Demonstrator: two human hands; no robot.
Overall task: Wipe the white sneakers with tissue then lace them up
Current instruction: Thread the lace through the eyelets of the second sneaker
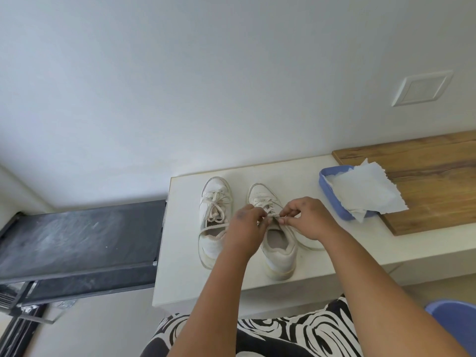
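White desk (195,284) against a plain wall: tying the lace of the right-hand sneaker.

The right sneaker (277,243) stands toe-to-wall just beside the left sneaker (213,222), whose lace looks already bowed. Both hands meet over the right sneaker's tongue: the left hand (244,228) and the right hand (306,219) each keep a pinching grip on the lace (274,215), fingers curled. One long lace end (309,245) trails loose on the desk to the right; if a pinch slackens, the half-formed knot would likely spring open, and uneven pulling could drag the light shoe sideways. Further right, tissue (365,194) drapes over a blue tray (325,180) at the edge of a wooden board (432,191).
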